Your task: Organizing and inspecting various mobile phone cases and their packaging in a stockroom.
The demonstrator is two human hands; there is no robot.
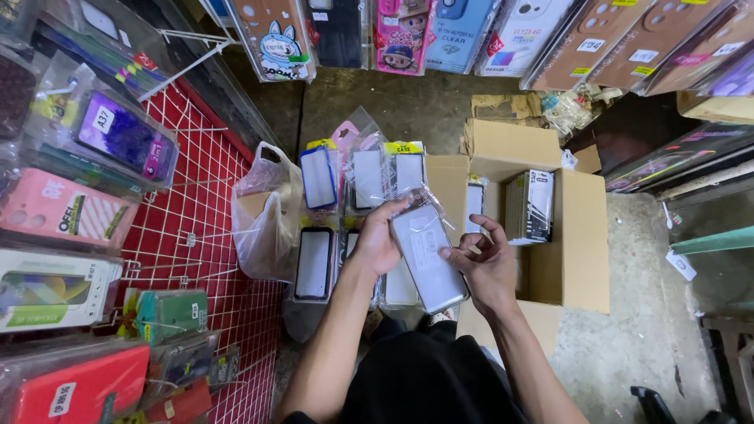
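Observation:
My left hand (pixel 377 239) grips the upper left edge of a clear phone case in a transparent plastic sleeve (pixel 426 250), held tilted over my lap. My right hand (pixel 484 263) holds the sleeve's lower right edge, fingers curled around it. Under my hands lie several more packaged phone cases (pixel 318 259) in rows on the floor, some with blue or dark frames. To the right, an open cardboard box (pixel 577 235) holds a stack of boxed cases (pixel 530 206).
A red wire grid panel (pixel 208 228) at the left carries hanging phone cases on hooks. A white plastic bag (pixel 263 220) stands beside it. More packaged cases hang along the top. Concrete floor shows at the right, with a green edge at the far right.

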